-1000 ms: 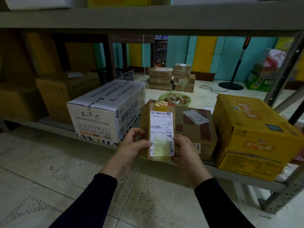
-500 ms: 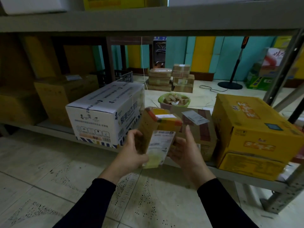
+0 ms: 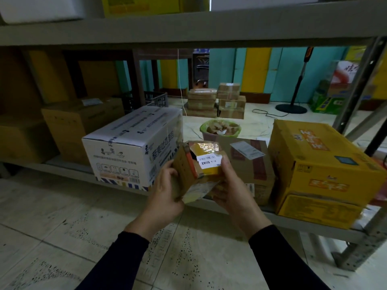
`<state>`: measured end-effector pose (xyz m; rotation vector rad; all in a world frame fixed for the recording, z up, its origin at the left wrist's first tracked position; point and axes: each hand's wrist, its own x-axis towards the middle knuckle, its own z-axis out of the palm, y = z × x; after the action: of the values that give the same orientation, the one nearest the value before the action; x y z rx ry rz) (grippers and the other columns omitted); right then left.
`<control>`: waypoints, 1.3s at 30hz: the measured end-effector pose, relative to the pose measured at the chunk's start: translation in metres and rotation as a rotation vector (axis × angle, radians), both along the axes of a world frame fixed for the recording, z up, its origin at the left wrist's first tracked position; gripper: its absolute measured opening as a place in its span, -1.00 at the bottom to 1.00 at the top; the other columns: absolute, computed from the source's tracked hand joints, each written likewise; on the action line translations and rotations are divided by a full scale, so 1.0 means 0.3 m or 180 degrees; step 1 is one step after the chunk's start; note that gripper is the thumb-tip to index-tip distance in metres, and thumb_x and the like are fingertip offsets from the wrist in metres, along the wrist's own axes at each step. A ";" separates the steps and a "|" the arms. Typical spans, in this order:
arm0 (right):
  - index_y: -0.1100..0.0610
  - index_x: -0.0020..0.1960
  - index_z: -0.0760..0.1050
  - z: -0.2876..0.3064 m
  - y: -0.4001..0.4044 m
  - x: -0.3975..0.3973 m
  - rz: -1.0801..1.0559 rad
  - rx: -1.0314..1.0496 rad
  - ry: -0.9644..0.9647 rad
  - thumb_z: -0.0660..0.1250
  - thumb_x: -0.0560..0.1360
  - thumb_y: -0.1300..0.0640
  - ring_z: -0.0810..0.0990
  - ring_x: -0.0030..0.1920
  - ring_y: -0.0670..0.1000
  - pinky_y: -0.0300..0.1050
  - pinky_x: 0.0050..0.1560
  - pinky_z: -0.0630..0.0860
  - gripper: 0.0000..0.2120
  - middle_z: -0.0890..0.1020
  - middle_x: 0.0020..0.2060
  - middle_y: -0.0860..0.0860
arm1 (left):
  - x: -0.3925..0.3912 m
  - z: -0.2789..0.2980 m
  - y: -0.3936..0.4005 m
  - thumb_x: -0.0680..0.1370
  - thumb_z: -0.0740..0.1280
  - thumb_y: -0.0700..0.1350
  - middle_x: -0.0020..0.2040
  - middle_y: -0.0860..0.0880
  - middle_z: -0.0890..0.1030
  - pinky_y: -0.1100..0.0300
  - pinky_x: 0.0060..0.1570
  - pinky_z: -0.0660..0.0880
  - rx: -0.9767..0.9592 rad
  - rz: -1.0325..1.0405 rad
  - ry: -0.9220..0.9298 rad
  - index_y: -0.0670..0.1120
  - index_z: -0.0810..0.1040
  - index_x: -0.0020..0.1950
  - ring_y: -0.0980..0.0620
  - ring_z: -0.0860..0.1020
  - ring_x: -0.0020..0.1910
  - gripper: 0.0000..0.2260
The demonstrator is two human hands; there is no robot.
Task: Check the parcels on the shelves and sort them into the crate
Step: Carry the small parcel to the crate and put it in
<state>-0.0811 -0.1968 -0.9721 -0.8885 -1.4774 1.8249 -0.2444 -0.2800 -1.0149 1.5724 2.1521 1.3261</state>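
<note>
before the shelf [image 3: 278,218], left hand [image 3: 165,195] and right hand [image 3: 232,191] both grip small parcel [image 3: 199,164]

Beyond the metal shelf post [image 3: 356,88]: green-lined waste bin [image 3: 219,130], black floor stand [image 3: 291,108] with cable, teal-and-yellow wall panels [image 3: 251,70].

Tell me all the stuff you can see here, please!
small parcel: one, brown with yellow tape and a white sticker, held in front of the shelf
white box: one, white with blue print, on the lower shelf
yellow box: one, yellow, right end of that shelf
brown box: one, brown, behind the small parcel
cardboard boxes: two, brown, left on the shelf
parcel stacks: two, brown, on the floor behind
bin: one, green liner, behind the shelf
crate: one, dark, behind the white box
left hand: holds the parcel's left side
right hand: holds its right side
</note>
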 end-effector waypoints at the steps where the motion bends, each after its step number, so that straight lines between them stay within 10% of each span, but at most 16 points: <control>1: -0.16 0.12 0.60 0.007 -0.004 -0.001 0.0026 0.0016 0.0019 0.20 0.45 -0.40 0.61 0.09 -0.07 0.04 0.30 0.42 -0.56 0.69 0.00 -0.16 | 0.000 -0.003 -0.003 0.41 0.50 -0.27 0.51 0.22 0.09 -0.01 0.44 0.31 0.0063 0.0051 0.0135 0.36 0.07 0.26 0.07 0.20 0.48 -0.20; 10: -0.05 0.24 0.55 0.007 -0.021 -0.044 -0.0106 0.0372 0.0334 0.56 0.29 -0.24 0.66 0.15 -0.03 -0.05 0.17 0.53 -0.41 0.73 0.07 -0.07 | -0.035 -0.031 0.009 0.35 0.49 -0.32 0.55 0.05 0.10 -0.25 0.30 0.42 0.0866 0.0438 0.1072 0.17 -0.05 0.53 -0.19 0.38 0.42 -0.01; 17: 0.00 0.15 0.56 -0.006 -0.015 -0.057 -0.0220 0.0425 0.0393 0.50 0.48 0.01 0.70 0.04 -0.01 -0.11 0.00 0.52 -0.72 0.74 -0.02 -0.02 | -0.046 -0.045 0.012 0.36 0.49 -0.26 0.56 0.03 0.10 -0.26 0.28 0.44 0.0929 0.0486 0.1198 0.06 0.00 0.56 -0.21 0.39 0.42 -0.07; 25: -0.04 0.27 0.54 -0.014 -0.009 -0.053 -0.0162 0.0579 0.0350 0.49 0.34 -0.33 0.66 0.15 -0.05 -0.11 0.12 0.51 -0.39 0.71 0.09 -0.08 | -0.022 -0.030 0.005 0.35 0.50 -0.31 0.56 0.00 0.13 -0.25 0.33 0.40 0.0830 0.0495 0.1112 0.12 0.01 0.51 -0.18 0.34 0.45 -0.06; 32: -0.17 0.26 0.56 -0.023 -0.003 -0.037 0.0143 0.0543 0.0282 0.09 0.51 -0.40 0.68 0.04 -0.19 -0.14 0.07 0.54 -0.49 0.71 0.06 -0.17 | -0.005 0.051 0.001 0.44 0.46 -0.29 0.23 0.03 0.50 0.28 -0.08 0.49 0.0048 0.0043 -0.1211 0.08 0.27 0.21 0.03 0.50 0.21 -0.47; 39: -0.27 0.35 0.51 -0.065 0.008 -0.073 0.0273 0.0559 0.0070 0.12 0.61 -0.32 0.59 0.29 -0.05 0.14 0.34 0.48 -0.61 0.67 0.20 -0.19 | -0.018 0.085 -0.001 0.47 0.29 -0.21 0.11 -0.19 0.66 -0.11 0.03 0.55 0.0276 0.0084 -0.2973 -0.08 0.50 0.17 -0.21 0.63 0.05 -0.72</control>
<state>-0.1030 -0.1944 -0.9917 -0.7275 -1.6557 1.7277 -0.2499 -0.2804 -0.9894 0.6772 1.5235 1.7035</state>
